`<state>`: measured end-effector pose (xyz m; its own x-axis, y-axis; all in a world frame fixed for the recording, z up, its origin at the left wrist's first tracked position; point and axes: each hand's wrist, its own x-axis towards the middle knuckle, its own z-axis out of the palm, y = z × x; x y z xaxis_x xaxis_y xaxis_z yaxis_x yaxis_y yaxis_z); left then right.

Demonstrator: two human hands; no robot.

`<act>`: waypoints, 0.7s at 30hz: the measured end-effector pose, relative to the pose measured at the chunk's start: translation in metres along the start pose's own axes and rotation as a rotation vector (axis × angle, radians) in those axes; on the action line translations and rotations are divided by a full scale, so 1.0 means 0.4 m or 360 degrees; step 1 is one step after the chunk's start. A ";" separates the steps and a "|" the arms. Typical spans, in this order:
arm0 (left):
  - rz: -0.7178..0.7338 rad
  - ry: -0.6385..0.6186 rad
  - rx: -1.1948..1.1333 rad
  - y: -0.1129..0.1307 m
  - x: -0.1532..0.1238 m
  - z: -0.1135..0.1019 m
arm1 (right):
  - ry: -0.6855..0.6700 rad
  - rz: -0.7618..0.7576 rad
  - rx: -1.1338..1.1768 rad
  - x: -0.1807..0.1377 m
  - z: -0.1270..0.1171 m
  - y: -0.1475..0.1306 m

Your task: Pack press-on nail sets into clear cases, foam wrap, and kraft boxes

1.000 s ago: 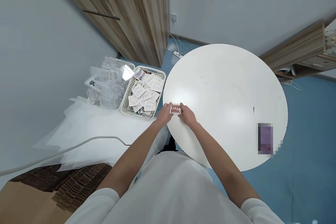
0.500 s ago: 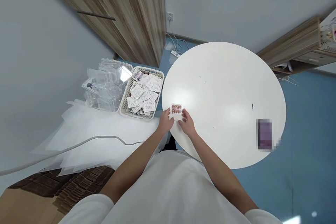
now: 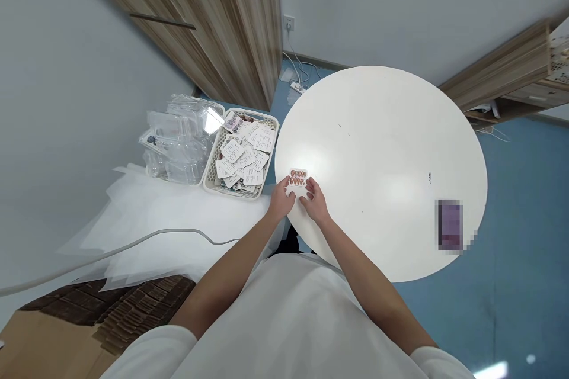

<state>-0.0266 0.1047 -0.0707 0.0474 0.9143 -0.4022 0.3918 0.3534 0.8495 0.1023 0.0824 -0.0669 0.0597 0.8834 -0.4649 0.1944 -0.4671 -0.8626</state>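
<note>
A small white card of press-on nails (image 3: pixel 298 177), with two rows of orange-red nails, is at the near left part of the round white table (image 3: pixel 377 130). My left hand (image 3: pixel 280 199) has its fingers closed at the card's left edge, with the thumb below. At the opposite edge is my right hand (image 3: pixel 315 202), its fingers loosely curved and apart, the fingertips close to or touching the card. Whether the card rests on the tabletop or is slightly raised, I cannot tell.
Left of the table, a white basket (image 3: pixel 208 185) holds many printed cards. Beside it are stacked clear plastic packs (image 3: pixel 173 136). White sheets (image 3: pixel 155 213), a grey cable (image 3: pixel 146 238) and brown cardboard (image 3: pixel 57 337) lie nearer. A blurred purple object (image 3: pixel 450 225) sits at the table's right.
The view has shifted slightly. Both hands and the nail card have moved a little farther from my body; the fingers keep nearly the same pose.
</note>
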 end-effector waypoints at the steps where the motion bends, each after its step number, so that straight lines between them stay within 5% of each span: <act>1: 0.0001 0.0012 0.0007 0.002 -0.002 -0.001 | 0.0004 0.0000 0.0001 -0.001 -0.001 0.000; 11: 0.0008 0.0130 0.0023 0.004 -0.046 0.005 | -0.0015 -0.0033 -0.0035 -0.050 -0.023 0.019; 21: -0.0047 0.0392 -0.0010 0.002 -0.203 0.013 | -0.0238 -0.0024 -0.0023 -0.159 -0.134 0.019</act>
<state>-0.0253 0.0299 -0.0390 -0.1895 0.9240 -0.3321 0.3840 0.3810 0.8411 0.1523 0.0246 -0.0332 -0.0898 0.8742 -0.4772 0.2086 -0.4520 -0.8673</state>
